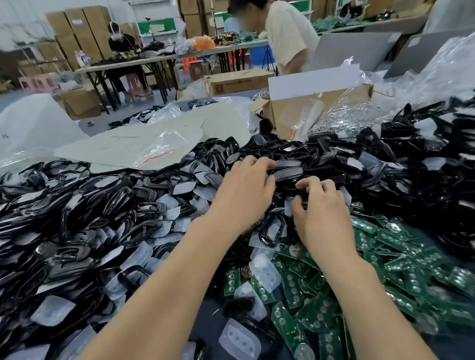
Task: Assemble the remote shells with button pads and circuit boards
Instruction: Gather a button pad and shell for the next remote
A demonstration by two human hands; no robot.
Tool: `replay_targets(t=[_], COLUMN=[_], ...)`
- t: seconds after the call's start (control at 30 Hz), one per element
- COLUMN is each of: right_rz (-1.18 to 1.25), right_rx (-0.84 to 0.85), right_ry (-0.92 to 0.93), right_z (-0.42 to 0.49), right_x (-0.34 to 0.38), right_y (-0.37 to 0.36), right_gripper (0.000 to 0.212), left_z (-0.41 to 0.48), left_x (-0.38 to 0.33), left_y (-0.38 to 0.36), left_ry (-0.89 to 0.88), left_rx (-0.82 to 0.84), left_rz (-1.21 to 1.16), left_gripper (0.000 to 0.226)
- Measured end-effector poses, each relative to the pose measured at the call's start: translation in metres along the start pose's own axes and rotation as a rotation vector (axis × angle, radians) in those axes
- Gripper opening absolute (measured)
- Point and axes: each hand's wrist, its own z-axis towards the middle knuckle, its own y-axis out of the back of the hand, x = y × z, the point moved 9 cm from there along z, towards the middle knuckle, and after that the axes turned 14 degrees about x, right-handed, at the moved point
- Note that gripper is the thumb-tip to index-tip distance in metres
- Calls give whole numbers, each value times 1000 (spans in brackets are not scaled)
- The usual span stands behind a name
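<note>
My left hand point(243, 191) reaches into the heap of black remote shells point(77, 214), its fingers curled round a stack of dark shells point(287, 170) at the fingertips. Just to its right, my right hand point(320, 206) has bent fingers pinching a small black part point(303, 197); what that part is I cannot tell. Translucent white button pads point(239, 345) lie scattered among the shells and on the blue table in front. Green circuit boards point(385, 276) are piled at the lower right, under my right forearm.
More black shells in clear film point(425, 150) rise at the right. An open cardboard box point(317, 105) with plastic bags stands behind the heap, beside white sheets point(153, 140). A person point(284, 33) bends over beyond the table; another sits at a far table.
</note>
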Motion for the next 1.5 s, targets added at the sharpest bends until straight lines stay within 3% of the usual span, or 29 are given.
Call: replay_targets(t=[0.17, 0.33, 0.4, 0.53, 0.73, 0.87, 0.97, 1.07, 1.2, 1.33, 1.5], right_rz=[156, 279, 311, 566, 899, 1377, 1698, 1720, 1623, 1524, 1443], right_rx=[-41, -74, -96, -113, 61, 55, 77, 123, 141, 168, 262], right_ry=[11, 4, 24, 124, 256, 79, 8, -6, -19, -49, -42], right_z=[1, 2, 1, 1, 4, 9, 11, 11, 10, 10, 10], right_x=[-5, -9, -7, 1, 16, -1, -6, -4, -4, -4, 3], right_y=[6, 10, 13, 19, 7, 3, -3, -7, -10, -14, -22], right_gripper=[26, 30, 33, 37, 12, 14, 15, 18, 13, 14, 17], left_z=[43, 49, 42, 4, -47, -70, -85, -85, -83, -83, -91], left_x=[-16, -17, -13, -6, -2, 2, -27, -42, -54, -58, -46], left_y=[-32, -28, -14, 17, 9, -14, -47, -63, -59, -53, -48], left_ry=[-32, -32, -14, -83, -126, -88, -270, -318, -316, -346, -343], left_rx=[176, 106, 21, -179, -193, -86, 102, 156, 109, 12, -31], left_rz=[255, 351, 240, -236, -529, -353, 32, 341, 504, 491, 342], left_gripper=[44, 29, 28, 26, 26, 28, 35, 36, 34, 23, 30])
